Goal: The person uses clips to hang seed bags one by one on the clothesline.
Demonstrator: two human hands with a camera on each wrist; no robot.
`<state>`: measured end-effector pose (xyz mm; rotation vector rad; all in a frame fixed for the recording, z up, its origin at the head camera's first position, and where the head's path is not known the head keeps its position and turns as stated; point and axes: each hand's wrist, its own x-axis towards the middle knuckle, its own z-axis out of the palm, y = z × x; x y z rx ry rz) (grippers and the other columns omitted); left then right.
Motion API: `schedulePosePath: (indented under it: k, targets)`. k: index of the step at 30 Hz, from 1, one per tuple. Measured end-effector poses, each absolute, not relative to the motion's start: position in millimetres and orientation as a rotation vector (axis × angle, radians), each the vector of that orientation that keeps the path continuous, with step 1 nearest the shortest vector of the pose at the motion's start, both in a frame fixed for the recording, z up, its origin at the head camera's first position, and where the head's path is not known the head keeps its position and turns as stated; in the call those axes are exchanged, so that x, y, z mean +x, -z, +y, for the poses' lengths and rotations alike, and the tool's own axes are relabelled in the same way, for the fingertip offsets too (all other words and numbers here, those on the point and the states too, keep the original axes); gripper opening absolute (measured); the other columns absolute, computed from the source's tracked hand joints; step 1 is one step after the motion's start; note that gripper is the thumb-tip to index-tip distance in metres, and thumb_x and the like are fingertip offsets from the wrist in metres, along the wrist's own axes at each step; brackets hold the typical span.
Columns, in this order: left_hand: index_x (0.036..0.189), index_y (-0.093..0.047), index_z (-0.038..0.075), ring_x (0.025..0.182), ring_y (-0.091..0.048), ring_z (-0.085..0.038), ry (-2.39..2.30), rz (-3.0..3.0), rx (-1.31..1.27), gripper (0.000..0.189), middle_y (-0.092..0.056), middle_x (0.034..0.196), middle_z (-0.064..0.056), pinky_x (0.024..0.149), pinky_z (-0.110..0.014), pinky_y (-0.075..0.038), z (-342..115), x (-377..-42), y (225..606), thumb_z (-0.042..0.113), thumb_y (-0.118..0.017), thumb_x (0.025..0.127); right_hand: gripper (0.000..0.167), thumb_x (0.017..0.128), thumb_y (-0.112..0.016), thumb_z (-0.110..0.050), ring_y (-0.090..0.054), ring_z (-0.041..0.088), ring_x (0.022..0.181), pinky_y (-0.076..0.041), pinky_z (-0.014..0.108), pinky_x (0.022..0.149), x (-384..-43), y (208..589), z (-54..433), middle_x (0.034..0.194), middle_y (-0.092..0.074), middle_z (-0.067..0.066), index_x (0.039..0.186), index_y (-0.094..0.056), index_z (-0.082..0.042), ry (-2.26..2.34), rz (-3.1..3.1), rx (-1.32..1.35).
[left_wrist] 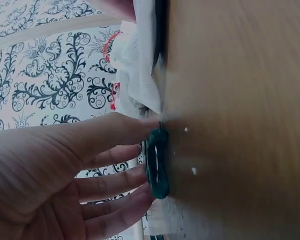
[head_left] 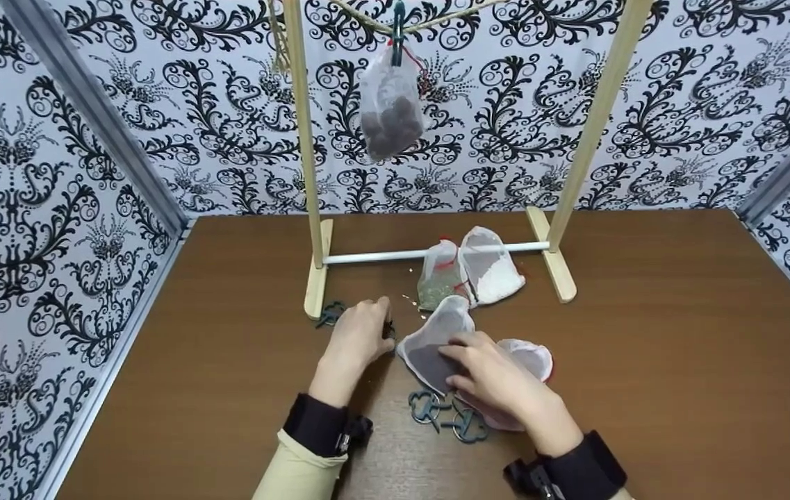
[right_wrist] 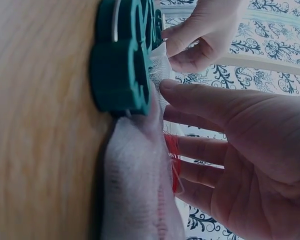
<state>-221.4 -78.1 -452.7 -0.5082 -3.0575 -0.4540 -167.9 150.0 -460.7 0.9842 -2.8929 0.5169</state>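
My left hand (head_left: 356, 337) is low over the tabletop, left of the bags. In the left wrist view its thumb and fingers pinch a dark green spring clip (left_wrist: 158, 167) close to the wood. My right hand (head_left: 499, 375) rests on a white mesh bag (head_left: 429, 351) with dark contents, its fingers loosely extended across the fabric. Partly under that hand lies another pale mesh bag (head_left: 532, 357) with a red edge. Two green clips (head_left: 426, 408) lie just in front of the bags; in the right wrist view a green clip (right_wrist: 120, 75) stands out large beside the fabric.
A wooden frame (head_left: 306, 167) with a white crossbar (head_left: 381, 257) stands behind. From its rope hangs a bag (head_left: 392, 118) of round brown pieces, held by a clip (head_left: 398, 31). A bag of green bits (head_left: 438, 285) and a bag of white grains (head_left: 495, 278) lie at the crossbar.
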Motion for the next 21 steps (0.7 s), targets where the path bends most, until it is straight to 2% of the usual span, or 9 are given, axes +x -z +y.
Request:
schedulePosePath:
  k: [3,5,9,14,18,21]
  targets:
    - [0.11,-0.061,0.005,0.085,-0.07,-0.041,0.402,-3.024,-0.533,0.044,-0.07,0.096,-0.019,0.075,-0.049,-0.058,-77.4,-221.4,452.3,0.024,-0.082,0.076,0.039,0.088,-0.074,-0.017,-0.06,0.037,0.115,-0.05,0.05,0.097,-168.2,460.0,150.9,0.126,-0.064,0.021,0.123,-0.067,0.0,-0.523,-2.912,0.975]
    - [0.113,-0.065,0.007,0.083,-0.07,-0.04,0.41,-3.005,-0.555,0.042,-0.069,0.097,-0.017,0.073,-0.048,-0.058,-77.4,-221.4,452.7,0.026,-0.078,0.078,0.04,0.089,-0.074,-0.017,-0.06,0.038,0.115,-0.05,0.051,0.097,-168.3,459.0,151.2,0.126,-0.064,0.021,0.124,-0.066,0.001,-0.534,-2.923,0.97]
    - [0.11,-0.069,0.011,0.08,-0.069,-0.034,0.541,-2.96,-0.609,0.032,-0.065,0.1,-0.012,0.071,-0.044,-0.058,-78.2,-221.7,451.0,0.024,-0.073,0.081,0.042,0.089,-0.073,-0.017,-0.06,0.039,0.116,-0.05,0.052,0.098,-169.2,457.3,152.5,0.126,-0.063,0.023,0.126,-0.065,0.002,-0.589,-2.94,0.956]
    - [0.112,-0.062,0.013,0.088,-0.066,-0.025,0.784,-2.834,-0.721,0.034,-0.061,0.108,-0.007,0.076,-0.038,-0.057,-75.2,-223.1,445.0,0.021,-0.075,0.081,0.045,0.09,-0.073,-0.016,-0.062,0.038,0.116,-0.051,0.052,0.098,-172.2,454.7,153.5,0.123,-0.066,0.021,0.13,-0.06,0.003,-0.697,-2.879,0.886]
    - [0.109,-0.061,0.015,0.092,-0.063,-0.017,0.988,-2.716,-0.831,0.035,-0.061,0.108,-0.002,0.08,-0.03,-0.055,-66.6,-222.7,439.9,0.02,-0.079,0.079,0.05,0.091,-0.072,-0.017,-0.068,0.031,0.107,-0.055,0.047,0.092,-175.1,451.2,155.2,0.119,-0.07,0.018,0.134,-0.057,0.003,-0.813,-2.784,0.763]
    - [0.106,-0.062,0.013,0.093,-0.066,-0.014,1.233,-2.617,-0.911,0.033,-0.061,0.106,-0.002,0.08,-0.023,-0.057,-59.8,-221.1,436.1,0.015,-0.08,0.079,0.051,0.092,-0.071,-0.017,-0.069,0.024,0.092,-0.058,0.039,0.081,-176.8,447.4,157.8,0.115,-0.071,0.015,0.137,-0.056,0.0,-0.939,-2.719,0.703]
